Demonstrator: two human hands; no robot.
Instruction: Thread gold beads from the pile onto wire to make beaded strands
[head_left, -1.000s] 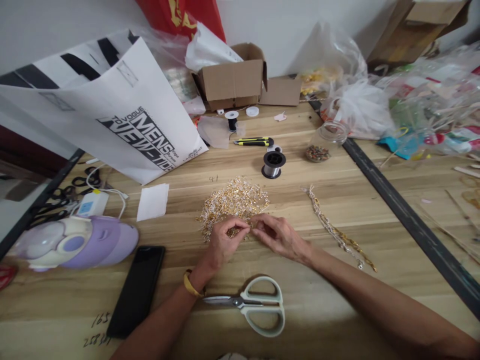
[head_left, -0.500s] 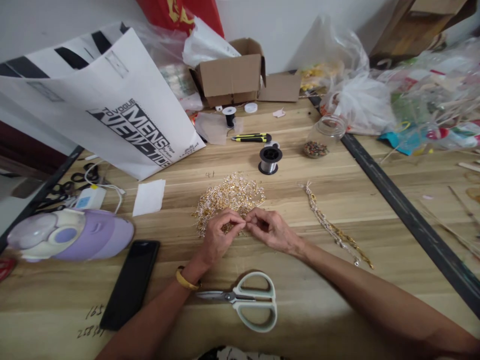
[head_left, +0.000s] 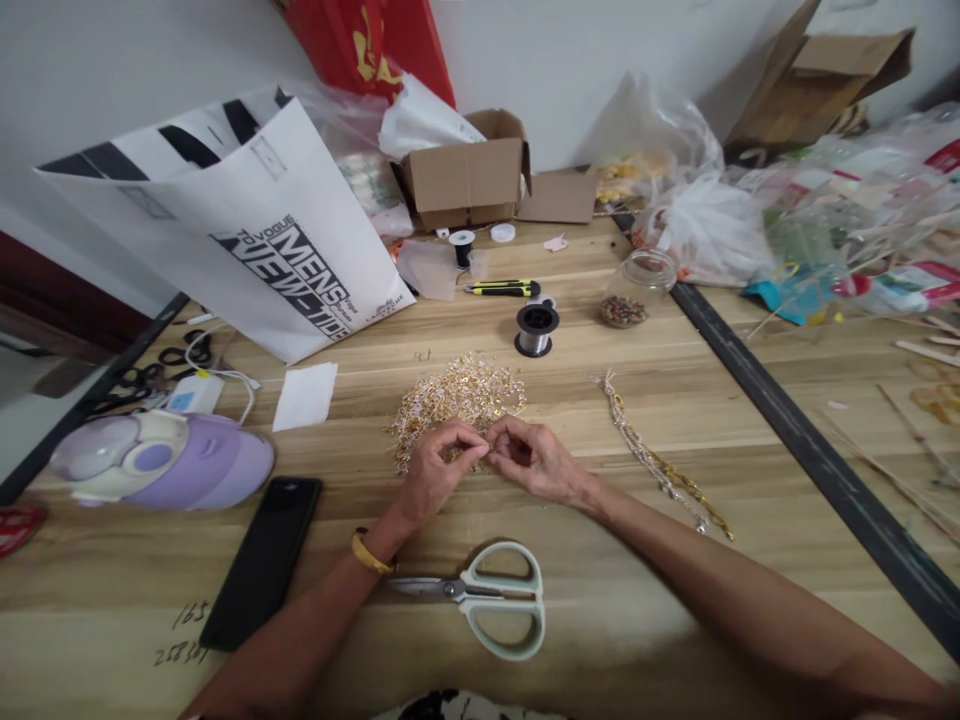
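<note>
My left hand [head_left: 444, 466] and my right hand [head_left: 541, 462] meet fingertip to fingertip at the near edge of a pile of small gold and silver metal pieces [head_left: 457, 395]. Each hand is closed in a pinch. What lies between the fingertips is too small to name. To the right, strands of gold and silver chain [head_left: 651, 455] lie slantwise on the wood. Nearer my body, scissors with pale green handles [head_left: 480, 595] rest below my hands, the blades toward my left wrist.
Beyond the pile stand a wire spool [head_left: 535, 330], a yellow-black utility knife [head_left: 501, 288] and a jar of beads [head_left: 636, 290]. On the left are a phone [head_left: 262, 562], a purple bottle [head_left: 176, 460], white paper [head_left: 305, 396] and a large paper bag [head_left: 277, 240]. A cardboard box [head_left: 466, 180] stands behind.
The camera view has shifted slightly. Both hands remain pinched together at the pile's near edge, with only small finger movement.
</note>
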